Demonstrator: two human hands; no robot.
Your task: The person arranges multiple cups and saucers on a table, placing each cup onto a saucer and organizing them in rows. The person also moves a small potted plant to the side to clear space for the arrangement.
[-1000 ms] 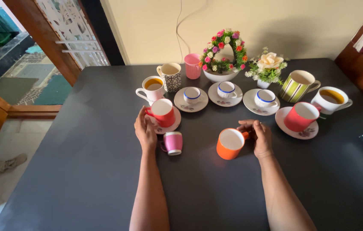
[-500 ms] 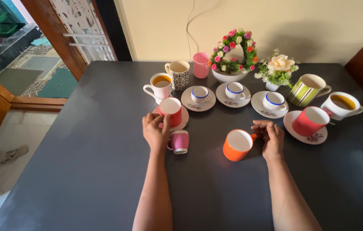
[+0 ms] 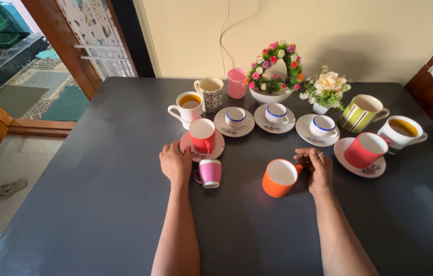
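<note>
My right hand [image 3: 318,168] grips the handle of an orange mug [image 3: 279,178] that stands empty on the dark table [image 3: 99,204]. My left hand [image 3: 175,163] rests palm down on the table with its fingers loosely curled and nothing in it. It lies just left of a small pink cup [image 3: 209,173] and just below the saucer [image 3: 190,149] that carries a red cup [image 3: 202,135]. The red cup's handle points toward me.
Behind stand a white mug of tea [image 3: 188,107], a patterned mug [image 3: 210,93], a pink tumbler [image 3: 237,83], three blue-rimmed cups on saucers, a flower wreath bowl [image 3: 272,71], a small flower pot [image 3: 326,89], a striped mug [image 3: 359,112], another red cup on a saucer [image 3: 363,149] and a white tea cup [image 3: 403,130].
My left hand has let go of the red cup, now turned with its handle toward me, and drawn back beside the pink cup. My right hand stays on the orange mug's handle.
</note>
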